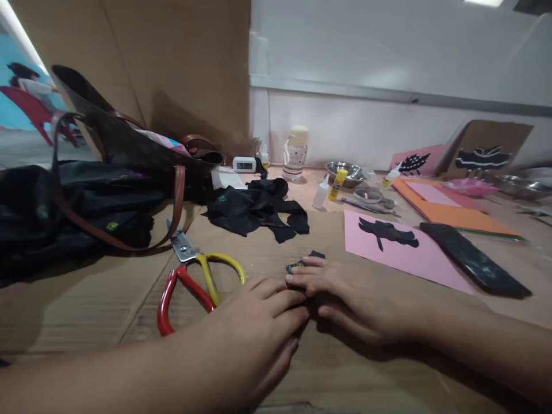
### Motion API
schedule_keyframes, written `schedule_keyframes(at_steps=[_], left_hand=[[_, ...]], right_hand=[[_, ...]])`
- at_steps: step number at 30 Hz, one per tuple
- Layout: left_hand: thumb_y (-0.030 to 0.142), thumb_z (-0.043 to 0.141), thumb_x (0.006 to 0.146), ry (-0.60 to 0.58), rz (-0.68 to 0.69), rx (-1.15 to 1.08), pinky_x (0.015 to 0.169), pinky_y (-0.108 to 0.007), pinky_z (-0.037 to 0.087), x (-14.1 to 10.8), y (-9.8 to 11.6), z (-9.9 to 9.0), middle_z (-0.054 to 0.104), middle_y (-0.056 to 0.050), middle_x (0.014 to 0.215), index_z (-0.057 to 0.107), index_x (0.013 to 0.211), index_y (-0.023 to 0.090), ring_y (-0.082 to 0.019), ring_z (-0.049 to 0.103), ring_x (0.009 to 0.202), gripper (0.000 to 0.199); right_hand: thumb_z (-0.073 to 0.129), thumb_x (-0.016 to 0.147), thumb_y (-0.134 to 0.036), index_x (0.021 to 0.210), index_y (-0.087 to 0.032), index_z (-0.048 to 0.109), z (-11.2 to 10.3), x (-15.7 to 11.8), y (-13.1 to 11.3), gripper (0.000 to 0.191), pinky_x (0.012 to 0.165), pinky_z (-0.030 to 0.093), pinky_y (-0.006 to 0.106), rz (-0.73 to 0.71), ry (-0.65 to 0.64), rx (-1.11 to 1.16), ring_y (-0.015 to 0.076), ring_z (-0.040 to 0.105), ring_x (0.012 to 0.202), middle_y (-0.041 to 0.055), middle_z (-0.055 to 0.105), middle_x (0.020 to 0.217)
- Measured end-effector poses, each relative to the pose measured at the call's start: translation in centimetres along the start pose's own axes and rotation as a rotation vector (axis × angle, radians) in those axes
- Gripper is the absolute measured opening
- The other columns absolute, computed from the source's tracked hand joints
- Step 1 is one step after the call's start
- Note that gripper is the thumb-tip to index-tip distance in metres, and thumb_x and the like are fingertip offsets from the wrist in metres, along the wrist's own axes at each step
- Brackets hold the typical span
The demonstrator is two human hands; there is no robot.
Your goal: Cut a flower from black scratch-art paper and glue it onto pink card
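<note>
A small piece of black cloth (318,254) with a glittery green patch lies on the cardboard, mostly covered by my fingers. My left hand (267,322) is bent over its near side, fingers together and pressed down on it. Flat across its top rest the outstretched fingers of my right hand (353,296), their tips close to the left fingertips. Beside my left hand are scissors (185,253) with one red and one yellow handle, blades parted. A pink sheet (357,241) bearing a black cloth cutout (388,231) lies beyond my right forearm.
Black cloth scraps (245,210) lie ahead. A brown handbag (125,149) stands at left. Behind are a bottle (296,152), a glue bottle (321,194), a yellow glue stick (338,184) and a metal bowl (356,173). A dark phone-like slab (474,259) and orange paper (483,215) lie right.
</note>
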State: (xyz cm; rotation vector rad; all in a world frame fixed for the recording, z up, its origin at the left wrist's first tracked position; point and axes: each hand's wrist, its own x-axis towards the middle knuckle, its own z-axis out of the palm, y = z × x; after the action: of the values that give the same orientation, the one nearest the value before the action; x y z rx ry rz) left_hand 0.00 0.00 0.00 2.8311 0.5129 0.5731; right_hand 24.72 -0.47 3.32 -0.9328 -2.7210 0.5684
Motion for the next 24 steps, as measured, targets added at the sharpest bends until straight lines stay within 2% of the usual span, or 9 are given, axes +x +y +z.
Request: schedule_keyframes(at_steps=[4,6,9,13,18,24], left_hand=[[0.021,0.054,0.100,-0.042,-0.011,0.007,0.112,-0.045,0.046,0.1,0.1,-0.2,0.071,-0.006,0.132,0.065,0.132,0.018,-0.028,0.060,0.124,0.034],[0.022,0.055,0.099,-0.068,-0.020,0.020,0.109,-0.046,0.048,0.2,0.1,-0.4,0.071,-0.005,0.133,0.065,0.132,0.018,-0.029,0.062,0.121,0.035],[0.022,0.055,0.100,-0.092,-0.027,0.031,0.109,-0.046,0.048,0.3,0.2,-0.8,0.071,-0.005,0.133,0.065,0.133,0.018,-0.029,0.062,0.121,0.035],[0.022,0.054,0.100,-0.077,-0.025,0.028,0.108,-0.043,0.050,0.3,0.3,-1.0,0.073,-0.006,0.128,0.068,0.129,0.018,-0.027,0.063,0.120,0.031],[0.020,0.052,0.100,-0.068,-0.023,0.038,0.108,-0.046,0.050,0.2,0.4,-1.0,0.073,-0.007,0.130,0.068,0.129,0.018,-0.028,0.063,0.121,0.033],[0.017,0.051,0.100,-0.086,-0.028,0.033,0.108,-0.046,0.050,0.3,0.5,-0.7,0.070,-0.005,0.137,0.066,0.131,0.017,-0.028,0.062,0.122,0.035]], right_hand=[[0.054,0.102,-0.025,0.136,-0.018,0.054,0.9,-1.5,1.3,0.035,0.121,0.041,0.053,-0.100,0.071,0.043,0.0278,0.054,0.142,0.0165,0.065,0.144],[0.053,0.103,-0.028,0.138,-0.021,0.052,0.8,-2.1,1.7,0.036,0.120,0.043,0.051,-0.106,0.077,0.042,0.0263,0.054,0.143,0.0145,0.065,0.145],[0.052,0.105,-0.033,0.141,-0.020,0.053,0.6,-2.2,1.9,0.039,0.115,0.049,0.049,-0.033,0.055,0.027,0.0278,0.055,0.142,0.0147,0.065,0.145],[0.049,0.106,-0.033,0.140,-0.016,0.059,0.6,-1.6,2.2,0.039,0.116,0.048,0.050,0.049,0.028,0.055,0.0295,0.056,0.142,0.0170,0.064,0.146],[0.051,0.105,-0.033,0.144,-0.019,0.059,0.8,-0.9,2.3,0.042,0.115,0.047,0.055,0.138,0.036,0.042,0.0321,0.057,0.139,0.0162,0.062,0.149],[0.052,0.103,-0.032,0.147,-0.012,0.054,0.7,-0.3,2.5,0.049,0.116,0.044,0.064,0.155,0.042,-0.046,0.0372,0.046,0.148,0.0209,0.055,0.155]])
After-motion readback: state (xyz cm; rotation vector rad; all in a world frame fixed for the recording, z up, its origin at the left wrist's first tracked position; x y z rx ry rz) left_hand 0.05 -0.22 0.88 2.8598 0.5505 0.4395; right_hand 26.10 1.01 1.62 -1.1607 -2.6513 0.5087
